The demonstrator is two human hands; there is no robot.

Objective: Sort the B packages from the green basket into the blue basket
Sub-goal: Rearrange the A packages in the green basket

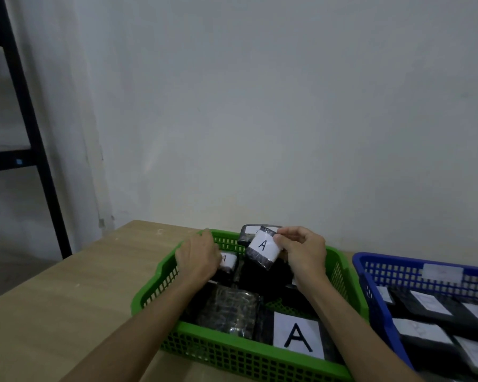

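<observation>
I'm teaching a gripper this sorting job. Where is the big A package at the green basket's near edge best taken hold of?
Probably by the top edge of the big A package, from above: it leans against the green basket's near wall, its lower edge hidden.

Right hand [304,252] pinches an A-labelled package [262,250] above the green basket [232,351]; left hand [198,257] rests on another A package [228,261]. Blue basket [370,274] to the right.
</observation>
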